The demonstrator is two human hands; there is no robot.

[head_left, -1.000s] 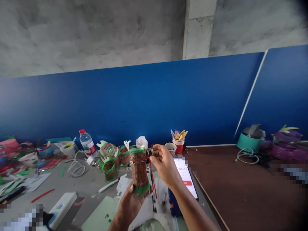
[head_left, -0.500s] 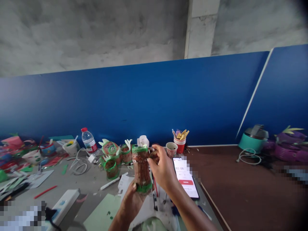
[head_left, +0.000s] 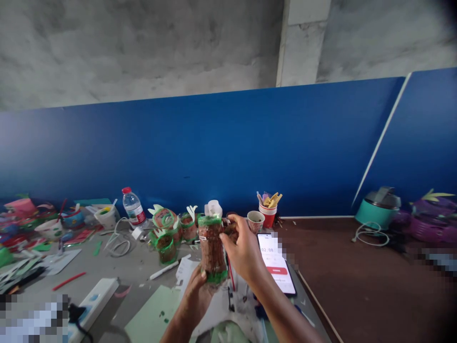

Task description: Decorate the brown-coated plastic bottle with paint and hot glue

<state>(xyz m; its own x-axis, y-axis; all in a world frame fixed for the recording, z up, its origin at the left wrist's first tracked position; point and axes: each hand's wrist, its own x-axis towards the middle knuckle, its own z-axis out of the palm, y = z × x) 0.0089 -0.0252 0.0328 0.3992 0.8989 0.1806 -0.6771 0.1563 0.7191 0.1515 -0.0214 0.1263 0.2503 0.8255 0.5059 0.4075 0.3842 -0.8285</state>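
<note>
My left hand (head_left: 198,290) is closed round the lower end of a brown container (head_left: 211,247), which it holds upright above the table. The container has a bark-like brown wall with green bands at its top and bottom. At its upper right side, my right hand (head_left: 244,245) is closed, with thumb and fingers pinching a small brown piece (head_left: 231,232). Fingers partly hide that piece, and I cannot tell whether it is joined to the container. Behind stand similar brown-and-green crafted pots (head_left: 166,247) with pale leaf shapes.
A phone (head_left: 276,262) showing 02:08 lies right of my hands. Behind it are a paper cup (head_left: 255,220) and a red-white cup of tools (head_left: 267,213). Left are a water bottle (head_left: 134,209), a white pen (head_left: 164,269), a green sheet (head_left: 155,317) and a power strip (head_left: 96,305).
The view has shifted slightly, so everything sits a little further right. Both hands keep nearly the same hold, and the right thumb stays close against the container's side.
</note>
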